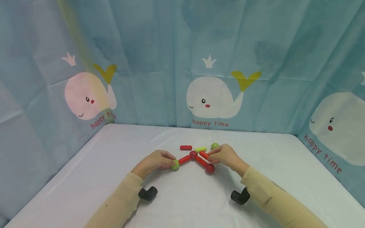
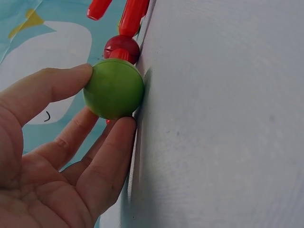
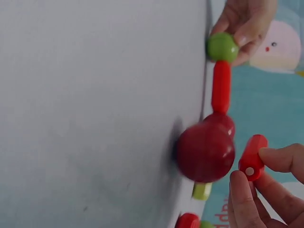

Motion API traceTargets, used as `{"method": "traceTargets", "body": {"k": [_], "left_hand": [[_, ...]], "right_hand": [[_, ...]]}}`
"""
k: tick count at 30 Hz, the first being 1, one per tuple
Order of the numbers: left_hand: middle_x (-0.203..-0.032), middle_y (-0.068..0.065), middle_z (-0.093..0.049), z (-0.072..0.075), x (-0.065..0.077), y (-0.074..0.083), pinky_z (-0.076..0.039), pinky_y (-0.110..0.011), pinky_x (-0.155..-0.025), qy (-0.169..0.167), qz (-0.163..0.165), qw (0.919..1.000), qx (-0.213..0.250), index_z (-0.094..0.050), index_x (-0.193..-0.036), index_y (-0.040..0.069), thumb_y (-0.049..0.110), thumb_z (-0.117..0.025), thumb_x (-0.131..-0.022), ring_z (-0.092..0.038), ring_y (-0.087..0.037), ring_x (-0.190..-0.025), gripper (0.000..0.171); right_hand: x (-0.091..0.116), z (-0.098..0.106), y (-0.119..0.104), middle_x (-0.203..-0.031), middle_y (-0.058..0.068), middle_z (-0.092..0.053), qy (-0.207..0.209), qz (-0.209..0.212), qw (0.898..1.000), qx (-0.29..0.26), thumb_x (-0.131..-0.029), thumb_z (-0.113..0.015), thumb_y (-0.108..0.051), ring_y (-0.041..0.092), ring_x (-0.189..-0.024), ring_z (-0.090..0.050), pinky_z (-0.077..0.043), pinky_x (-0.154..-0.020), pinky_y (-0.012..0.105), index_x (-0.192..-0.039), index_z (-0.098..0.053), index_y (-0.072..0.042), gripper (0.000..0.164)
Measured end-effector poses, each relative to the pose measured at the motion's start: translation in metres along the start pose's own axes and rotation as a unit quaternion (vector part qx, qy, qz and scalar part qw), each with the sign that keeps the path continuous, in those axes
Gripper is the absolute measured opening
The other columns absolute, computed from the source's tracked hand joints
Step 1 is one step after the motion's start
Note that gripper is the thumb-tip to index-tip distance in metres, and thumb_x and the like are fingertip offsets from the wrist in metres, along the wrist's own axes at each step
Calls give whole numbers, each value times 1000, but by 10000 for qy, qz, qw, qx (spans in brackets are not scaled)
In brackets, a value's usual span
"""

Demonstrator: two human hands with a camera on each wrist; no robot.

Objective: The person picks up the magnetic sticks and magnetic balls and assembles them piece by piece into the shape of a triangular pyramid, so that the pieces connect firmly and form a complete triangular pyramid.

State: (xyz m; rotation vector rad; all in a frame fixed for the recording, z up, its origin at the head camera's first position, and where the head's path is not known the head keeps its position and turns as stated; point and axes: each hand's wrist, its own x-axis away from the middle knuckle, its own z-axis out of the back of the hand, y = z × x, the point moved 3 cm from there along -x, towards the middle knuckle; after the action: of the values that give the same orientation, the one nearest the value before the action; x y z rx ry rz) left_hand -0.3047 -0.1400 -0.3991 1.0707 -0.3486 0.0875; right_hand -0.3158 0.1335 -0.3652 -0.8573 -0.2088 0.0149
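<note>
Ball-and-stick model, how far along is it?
Looks done: two red sticks meet at the middle red ball, ending in a green ball and a near red ball. In hand: the left hand pinches that green ball; the right hand holds a third red stick, one end bare. Apparently left: loose red stick, yellow stick, rear green ball.

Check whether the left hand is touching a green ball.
Touching: the left wrist view shows the left hand pinching the green ball, thumb and a fingertip against its surface.
</note>
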Motion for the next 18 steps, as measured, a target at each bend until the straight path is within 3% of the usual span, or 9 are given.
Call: {"method": "traceTargets", "body": {"k": [4, 8, 18], "left_hand": [[-109, -4, -70, 0, 0, -1, -50, -41, -93, 13, 23, 10000, -47, -73, -104, 14, 25, -81, -81, -64, -19, -96, 27], [-109, -4, -70, 0, -2, -1, -51, -40, -93, 25, 27, 10000, -46, -73, -104, 13, 24, -80, -82, -65, -18, -95, 26], [-109, -4, -70, 0, -3, -1, -53, -38, -94, 42, 36, 10000, -63, -74, -104, 14, 23, -80, -82, -65, -18, -97, 25]], "right_hand": [[7, -7, -7, -97, 4, -73, -114, 170, 9998, -2, -84, -76, -14, 16, -84, -63, -58, -80, 33, -101, -79, -8, 18], [14, -18, -14, -86, 2, -72, -188, 387, 9990, 87, -82, -78, -12, 16, -76, -62, -56, -70, 29, -97, -79, -9, 15], [21, -36, -24, -83, -1, -73, -280, 766, 9962, 303, -80, -81, -13, 13, -68, -58, -49, -60, 24, -91, -81, -11, 12]]}}
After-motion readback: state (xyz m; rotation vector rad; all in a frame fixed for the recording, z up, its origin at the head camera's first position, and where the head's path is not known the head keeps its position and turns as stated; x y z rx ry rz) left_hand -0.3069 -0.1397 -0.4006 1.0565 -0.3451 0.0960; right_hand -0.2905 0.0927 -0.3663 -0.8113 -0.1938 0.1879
